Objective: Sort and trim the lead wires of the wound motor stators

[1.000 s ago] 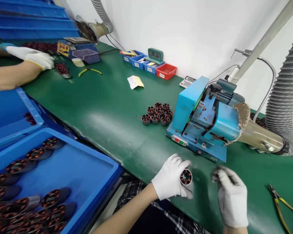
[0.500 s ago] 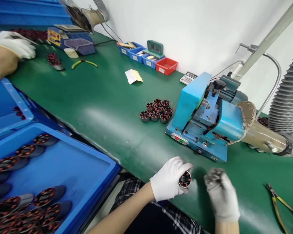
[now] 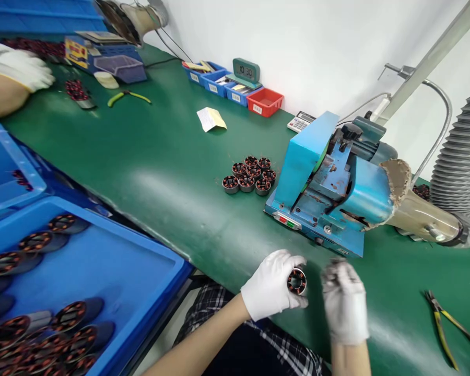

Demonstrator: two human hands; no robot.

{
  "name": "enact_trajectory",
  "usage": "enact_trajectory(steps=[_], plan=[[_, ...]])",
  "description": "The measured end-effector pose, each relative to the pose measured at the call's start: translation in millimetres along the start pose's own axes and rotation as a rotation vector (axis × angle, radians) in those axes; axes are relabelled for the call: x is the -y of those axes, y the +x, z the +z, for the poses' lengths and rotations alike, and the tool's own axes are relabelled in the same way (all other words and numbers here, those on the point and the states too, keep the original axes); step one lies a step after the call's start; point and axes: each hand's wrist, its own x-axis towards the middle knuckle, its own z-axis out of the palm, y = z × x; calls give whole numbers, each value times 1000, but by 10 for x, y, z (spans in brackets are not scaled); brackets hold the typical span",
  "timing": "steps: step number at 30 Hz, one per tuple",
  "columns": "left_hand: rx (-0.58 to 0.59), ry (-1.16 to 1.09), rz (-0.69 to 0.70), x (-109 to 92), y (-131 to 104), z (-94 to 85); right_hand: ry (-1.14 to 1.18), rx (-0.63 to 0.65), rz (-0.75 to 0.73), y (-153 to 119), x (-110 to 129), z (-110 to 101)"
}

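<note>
Pinching a small wound stator (image 3: 296,281) in closed gloved fingers just in front of the blue machine (image 3: 329,188), the left hand (image 3: 272,284) holds steady while the right hand (image 3: 343,300), blurred, grip unreadable, has slid in closer beside it.

Green table (image 3: 160,172), blue tray (image 3: 113,261)

We see a blue grinding machine (image 3: 329,183) on the green bench (image 3: 160,172), with a cluster of wound stators (image 3: 249,175) just beside its left end. Yellow-handled pliers (image 3: 444,324) lie to the right, and a blue tray (image 3: 113,271) of stators sits at the left. By the wall stand a digital clock (image 3: 246,70), a red bin (image 3: 265,102) and a calculator (image 3: 301,121).
</note>
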Motion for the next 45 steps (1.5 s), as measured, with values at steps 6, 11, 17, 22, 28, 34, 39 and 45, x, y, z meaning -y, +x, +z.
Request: enact_trajectory(steps=[6,11,17,22,28,34,39,45], plan=[[-61,-52,161,54,-12,-34,-303,287,150,-8,103,-183],[67,-16,133,74,-25,-90,-888,514,6,-120,-77,-108],[8,16,88,-26,9,-62,-582,584,301,-77,252,-181],[-117,27,27,-44,18,7,-46,198,65,-35,441,-319],[37,-48,161,36,-13,-71,-385,423,233,-52,-21,-284],[75,-71,131,39,-4,-77,-536,498,-31,-25,-186,-151],[40,-63,134,11,15,-52,-601,332,-25,-160,-207,-231],[55,-85,134,3,19,-72,-769,154,-127,-253,-294,-293]])
